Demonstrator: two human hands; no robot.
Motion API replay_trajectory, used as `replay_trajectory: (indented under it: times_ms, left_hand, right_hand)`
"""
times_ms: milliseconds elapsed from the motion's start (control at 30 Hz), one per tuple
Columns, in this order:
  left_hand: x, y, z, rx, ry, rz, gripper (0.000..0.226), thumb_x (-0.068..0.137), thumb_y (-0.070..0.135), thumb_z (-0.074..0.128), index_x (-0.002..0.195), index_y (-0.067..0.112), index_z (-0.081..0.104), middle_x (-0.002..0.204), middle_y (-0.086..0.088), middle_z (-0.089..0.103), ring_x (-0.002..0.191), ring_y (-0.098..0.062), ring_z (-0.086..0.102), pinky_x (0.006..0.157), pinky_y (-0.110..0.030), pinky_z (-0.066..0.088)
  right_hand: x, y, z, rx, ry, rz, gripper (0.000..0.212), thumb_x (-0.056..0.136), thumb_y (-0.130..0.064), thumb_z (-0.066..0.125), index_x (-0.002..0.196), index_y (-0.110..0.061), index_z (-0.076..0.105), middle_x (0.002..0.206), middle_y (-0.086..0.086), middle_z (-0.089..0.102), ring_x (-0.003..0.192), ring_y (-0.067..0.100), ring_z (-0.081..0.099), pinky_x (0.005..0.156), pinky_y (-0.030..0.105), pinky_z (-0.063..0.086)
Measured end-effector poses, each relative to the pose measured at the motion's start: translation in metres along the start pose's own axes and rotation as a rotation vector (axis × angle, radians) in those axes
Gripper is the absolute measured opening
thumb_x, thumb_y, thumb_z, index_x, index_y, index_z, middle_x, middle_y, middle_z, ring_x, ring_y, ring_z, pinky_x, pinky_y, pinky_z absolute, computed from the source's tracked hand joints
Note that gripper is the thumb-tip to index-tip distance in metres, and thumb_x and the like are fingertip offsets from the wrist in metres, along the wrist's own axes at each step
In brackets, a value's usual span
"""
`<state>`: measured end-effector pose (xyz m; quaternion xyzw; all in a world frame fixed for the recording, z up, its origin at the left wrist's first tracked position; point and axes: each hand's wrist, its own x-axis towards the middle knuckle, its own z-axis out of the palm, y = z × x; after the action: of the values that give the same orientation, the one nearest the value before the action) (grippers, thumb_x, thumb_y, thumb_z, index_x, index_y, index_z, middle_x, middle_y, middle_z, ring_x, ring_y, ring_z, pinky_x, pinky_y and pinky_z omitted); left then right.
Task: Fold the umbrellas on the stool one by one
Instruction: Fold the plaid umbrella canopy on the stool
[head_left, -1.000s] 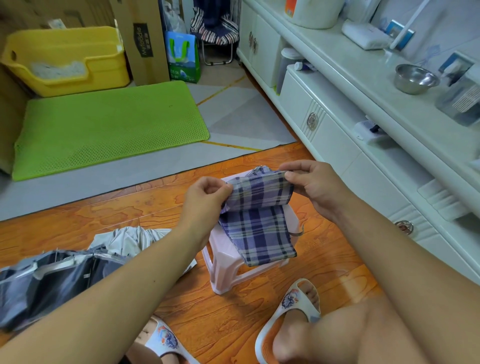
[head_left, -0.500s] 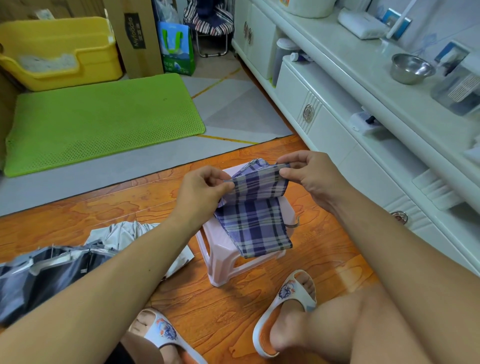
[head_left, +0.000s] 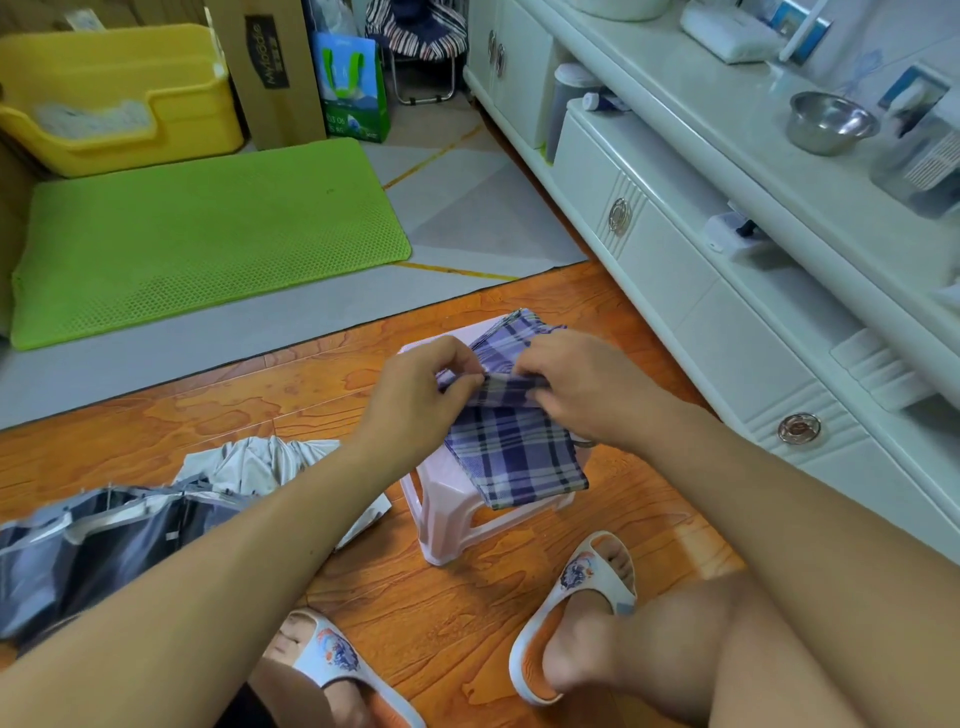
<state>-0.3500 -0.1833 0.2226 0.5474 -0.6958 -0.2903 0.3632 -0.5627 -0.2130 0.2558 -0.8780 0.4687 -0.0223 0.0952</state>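
A purple plaid umbrella (head_left: 511, 452) lies flattened on a small pink plastic stool (head_left: 447, 499) on the wooden floor. My left hand (head_left: 415, 400) pinches a fold of its plaid fabric at the stool's middle. Just to its right, my right hand (head_left: 576, 384) pinches the same fold, fingers curled down onto the cloth. The two hands almost touch. A second umbrella (head_left: 119, 530), grey and dark with a pale lining, lies loose on the floor to the left, partly hidden by my left forearm.
A white cabinet (head_left: 727, 291) with drawers runs along the right, with a steel bowl (head_left: 828, 122) on top. A green mat (head_left: 202, 234), a yellow bin (head_left: 119, 98) and a cardboard box (head_left: 270, 67) sit at the back. My slippered feet (head_left: 576, 613) rest near the stool.
Both hands have come down and closer together, bringing the lifted plaid flap down onto the rest of the umbrella on the stool.
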Motion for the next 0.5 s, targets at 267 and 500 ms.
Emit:
replay_trajectory:
  times_ms: [267, 500]
  left_hand:
    - [-0.043, -0.015, 0.025, 0.184, -0.209, 0.304, 0.017, 0.086, -0.001, 0.069, 0.088, 0.016, 0.065, 0.089, 0.004, 0.066, 0.083, -0.013, 0.057, 0.072, -0.024, 0.046]
    - [-0.059, -0.029, 0.056, 0.324, -0.267, 0.474, 0.013, 0.095, 0.012, 0.053, 0.086, 0.017, 0.062, 0.081, 0.002, 0.058, 0.075, -0.020, 0.050, 0.064, -0.037, 0.045]
  right_hand:
    - [-0.049, 0.007, 0.026, 0.059, -0.063, -0.023, 0.037, 0.085, -0.007, 0.070, 0.117, -0.022, 0.058, 0.101, -0.014, 0.047, 0.095, 0.007, 0.043, 0.080, 0.021, 0.045]
    - [-0.058, 0.014, 0.060, -0.155, -0.136, -0.148, 0.044, 0.076, -0.010, 0.072, 0.118, -0.018, 0.059, 0.108, 0.001, 0.058, 0.096, 0.022, 0.055, 0.082, 0.038, 0.051]
